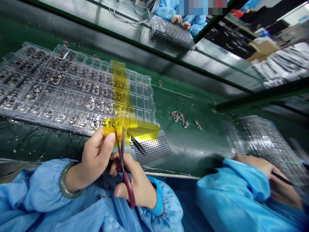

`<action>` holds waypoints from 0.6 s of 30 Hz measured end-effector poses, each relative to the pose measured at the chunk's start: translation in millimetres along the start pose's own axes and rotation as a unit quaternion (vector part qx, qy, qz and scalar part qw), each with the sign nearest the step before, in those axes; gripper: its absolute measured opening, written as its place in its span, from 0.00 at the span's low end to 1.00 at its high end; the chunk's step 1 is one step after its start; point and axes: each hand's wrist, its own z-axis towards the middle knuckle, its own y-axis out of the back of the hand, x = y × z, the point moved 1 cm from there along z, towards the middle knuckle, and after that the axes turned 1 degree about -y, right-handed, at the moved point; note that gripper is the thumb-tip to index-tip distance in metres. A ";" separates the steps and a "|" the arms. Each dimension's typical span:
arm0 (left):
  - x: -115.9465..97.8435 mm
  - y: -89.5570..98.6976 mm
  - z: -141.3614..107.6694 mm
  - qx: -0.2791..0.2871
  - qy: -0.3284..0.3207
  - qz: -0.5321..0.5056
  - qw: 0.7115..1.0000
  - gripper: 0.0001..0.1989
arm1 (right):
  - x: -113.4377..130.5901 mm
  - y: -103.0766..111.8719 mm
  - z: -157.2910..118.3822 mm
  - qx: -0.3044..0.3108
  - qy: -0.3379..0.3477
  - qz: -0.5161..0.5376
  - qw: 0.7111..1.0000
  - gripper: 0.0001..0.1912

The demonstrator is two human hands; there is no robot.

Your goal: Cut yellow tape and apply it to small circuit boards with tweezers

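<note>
My left hand [98, 154] pinches one end of a strip of yellow transparent tape [145, 129] between thumb and fingers. In my right hand [136, 182] is a pair of scissors [128, 187] with dark red handles, its blades parted and pointing up beside the tape. Behind both hands lies a clear plastic tray [142, 96] with small circuit boards in many of its compartments. Another yellow tape strip [118, 72] runs across that tray. Black tweezers [138, 145] rest on a sheet with a grid of dark squares [156, 146], right of the scissors.
Several small parts [180, 116] lie loose on the green table [193, 141]. At the right, a co-worker's hand [282, 180] holds a dark thin tool near more trays [265, 135]. Across the bench, another person's hands [181, 22] rest at stacked trays [171, 32]. Thin dark wires lie along the front tray edge.
</note>
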 end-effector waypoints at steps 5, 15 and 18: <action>0.0 0.6 0.0 0.001 -0.011 0.014 1.000 0.15 | 2.4 -0.8 2.3 -0.003 -0.002 0.015 1.000 0.45; -1.6 0.4 0.8 -0.015 -0.031 0.026 0.999 0.14 | 6.3 -2.2 4.9 -0.004 -0.012 0.035 0.999 0.45; 0.2 1.1 2.3 -0.006 -0.045 0.025 0.999 0.13 | 7.4 -2.4 5.5 -0.007 -0.026 0.049 0.998 0.44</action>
